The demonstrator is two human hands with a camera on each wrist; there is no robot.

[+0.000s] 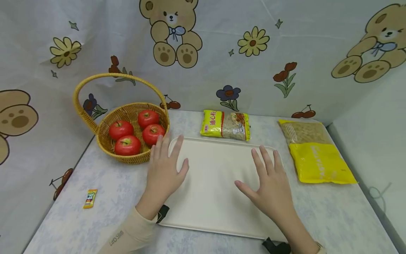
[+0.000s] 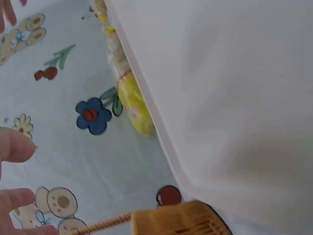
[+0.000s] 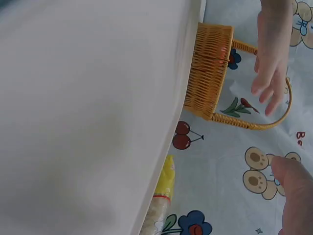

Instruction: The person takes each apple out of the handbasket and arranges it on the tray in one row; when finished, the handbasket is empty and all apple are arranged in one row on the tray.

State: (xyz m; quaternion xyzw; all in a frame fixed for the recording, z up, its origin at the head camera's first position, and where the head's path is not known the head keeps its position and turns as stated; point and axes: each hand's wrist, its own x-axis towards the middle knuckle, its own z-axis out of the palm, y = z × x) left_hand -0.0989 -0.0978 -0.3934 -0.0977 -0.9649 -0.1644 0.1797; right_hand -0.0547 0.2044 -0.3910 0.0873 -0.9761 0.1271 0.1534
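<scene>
Both hands hover over a white rectangular tray (image 1: pixel 215 183) lying on the table. My left hand (image 1: pixel 165 171), fingers spread, is above the tray's left edge, its fingertips overlapping the rim of the wicker basket (image 1: pixel 133 160) in the head view. My right hand (image 1: pixel 272 185), also spread and holding nothing, is over the tray's right side. Several red apples (image 1: pixel 128 145) sit in the basket, whose tall handle arches up. In the left wrist view the tray (image 2: pixel 234 98) fills the right side; in the right wrist view the left hand (image 3: pixel 271 63) appears near the basket (image 3: pixel 208 73).
Behind the tray lies a yellow and clear bag of pasta (image 1: pixel 226 125). A larger yellow pasta bag (image 1: pixel 320 158) rests at the right. At the left is a small yellow packet (image 1: pixel 90 198). A cloth printed with bears (image 1: pixel 215 21) hangs behind the table.
</scene>
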